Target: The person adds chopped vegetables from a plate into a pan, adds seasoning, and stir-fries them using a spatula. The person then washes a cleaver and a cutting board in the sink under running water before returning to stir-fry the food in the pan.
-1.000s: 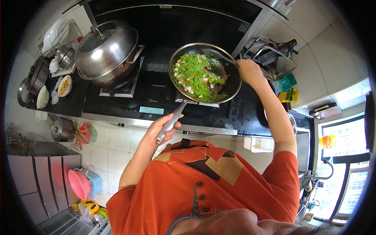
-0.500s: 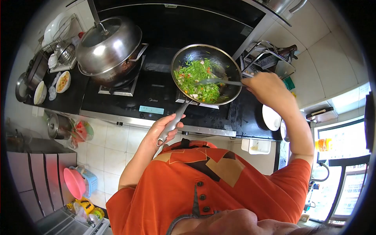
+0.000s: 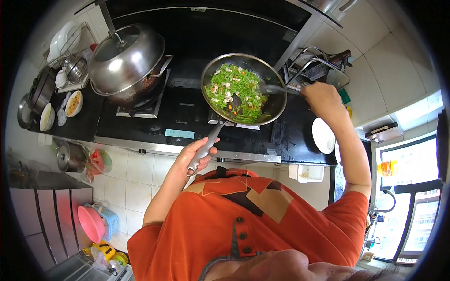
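My left hand (image 3: pixel 194 157) is wrapped round the grey handle of a frying pan (image 3: pixel 280 105), which sits over the right burner of the black stove. In the pan lies a mix of chopped green vegetables (image 3: pixel 241 84) with pale and orange bits. My right hand (image 3: pixel 323 100) is closed on the handle of a grey spatula (image 3: pixel 276 88). Its blade dips into the pan at the right edge of the greens, where part of it is hard to make out.
A large wok with a domed metal lid (image 3: pixel 124 58) stands on the left burner. Bowls of food (image 3: pixel 74 104) sit at the far left. A knife rack (image 3: pixel 314 68) stands behind my right hand, and a white bowl (image 3: pixel 323 136) lies on the right counter.
The spatula has moved right, from the middle of the greens to their edge. The greens lie differently, with more pale bits showing. My left hand still holds the pan handle.
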The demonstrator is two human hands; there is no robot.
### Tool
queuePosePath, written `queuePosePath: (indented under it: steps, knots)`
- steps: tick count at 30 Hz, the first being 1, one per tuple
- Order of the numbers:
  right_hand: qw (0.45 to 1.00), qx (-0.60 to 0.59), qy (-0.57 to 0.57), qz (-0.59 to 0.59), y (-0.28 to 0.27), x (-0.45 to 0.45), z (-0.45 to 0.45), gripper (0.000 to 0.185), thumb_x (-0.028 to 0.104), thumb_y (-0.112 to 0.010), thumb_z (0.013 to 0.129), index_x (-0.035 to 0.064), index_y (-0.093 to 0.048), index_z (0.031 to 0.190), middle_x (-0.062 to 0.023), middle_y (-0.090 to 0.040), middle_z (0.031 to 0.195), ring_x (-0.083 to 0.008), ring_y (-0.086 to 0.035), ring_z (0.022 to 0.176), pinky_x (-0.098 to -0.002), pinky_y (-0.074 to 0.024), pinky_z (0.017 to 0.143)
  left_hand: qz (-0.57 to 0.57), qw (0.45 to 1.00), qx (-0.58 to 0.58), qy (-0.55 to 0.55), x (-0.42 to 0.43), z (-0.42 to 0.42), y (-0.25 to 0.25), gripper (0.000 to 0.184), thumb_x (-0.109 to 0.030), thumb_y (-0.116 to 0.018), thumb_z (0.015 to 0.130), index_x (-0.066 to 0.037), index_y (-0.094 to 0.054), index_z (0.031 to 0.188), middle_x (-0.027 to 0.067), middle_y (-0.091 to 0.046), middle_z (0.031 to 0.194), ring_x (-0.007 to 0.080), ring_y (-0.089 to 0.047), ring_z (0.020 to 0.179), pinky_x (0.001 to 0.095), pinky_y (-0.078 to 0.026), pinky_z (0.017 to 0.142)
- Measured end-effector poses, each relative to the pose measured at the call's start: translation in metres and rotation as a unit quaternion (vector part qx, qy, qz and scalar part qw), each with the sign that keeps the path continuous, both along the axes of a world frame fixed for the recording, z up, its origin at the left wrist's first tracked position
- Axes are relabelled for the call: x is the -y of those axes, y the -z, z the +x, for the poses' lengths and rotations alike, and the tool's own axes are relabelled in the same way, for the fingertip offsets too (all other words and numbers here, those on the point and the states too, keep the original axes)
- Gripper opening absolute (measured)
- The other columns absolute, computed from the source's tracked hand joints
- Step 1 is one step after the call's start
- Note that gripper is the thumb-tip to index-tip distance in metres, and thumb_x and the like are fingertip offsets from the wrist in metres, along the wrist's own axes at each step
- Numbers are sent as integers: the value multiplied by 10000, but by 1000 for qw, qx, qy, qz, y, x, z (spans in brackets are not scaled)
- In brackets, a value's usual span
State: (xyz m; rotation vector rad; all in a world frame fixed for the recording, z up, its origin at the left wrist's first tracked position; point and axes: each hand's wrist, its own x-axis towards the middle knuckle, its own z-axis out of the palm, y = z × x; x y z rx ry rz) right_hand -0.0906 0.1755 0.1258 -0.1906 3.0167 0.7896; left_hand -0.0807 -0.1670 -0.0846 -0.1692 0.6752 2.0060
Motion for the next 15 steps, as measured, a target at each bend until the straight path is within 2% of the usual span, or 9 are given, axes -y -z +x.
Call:
queuePosePath:
  steps: [5,6,8,11,14,15]
  knots:
    - [998,65,-17,-6,25,6,6,140,64,-587,755,57,-712,816,-162,-687,826,-331,-684,811,-416,-556,698,-33,999,-5,-10,1,4,-14,402,-310,-521,953,-34,-516,1245,63,-631,833,57,-452,460,194,-321,327]
    - [998,39,-35,-20,52,-5,-7,132,56,-579,766,58,-706,803,-163,-685,813,-330,-686,818,-413,-560,705,-36,999,-8,-5,0,3,-14,402,-312,-519,953,-35,-518,1244,63,-630,834,55,-450,460,193,-317,327]
    - [999,4,-8,-54,67,5,-29,136,54,-568,781,56,-697,823,-168,-684,829,-332,-686,830,-413,-561,710,-46,999,-12,2,-2,3,-13,402,-312,-516,954,-34,-518,1244,61,-629,834,54,-446,458,193,-315,328]
    - [996,-36,-5,-82,68,-19,-36,141,56,-562,788,54,-688,853,-171,-683,858,-330,-684,847,-416,-561,715,-62,998,-18,-4,-2,2,-15,402,-313,-510,956,-38,-518,1249,56,-625,837,52,-432,450,192,-311,335]
    - [988,-13,103,-117,43,-40,-27,150,89,-568,805,74,-685,898,-170,-678,899,-347,-669,890,-445,-539,766,-51,999,-15,-4,-2,4,-15,400,-314,-512,955,-42,-520,1249,54,-625,837,52,-432,449,192,-316,336]
    - [985,-6,101,-138,48,-56,-30,153,127,-569,829,62,-683,907,-190,-672,871,-350,-667,843,-444,-535,736,-52,998,-23,-1,-2,3,-17,399,-315,-513,955,-44,-523,1247,52,-626,837,52,-432,449,192,-318,334]
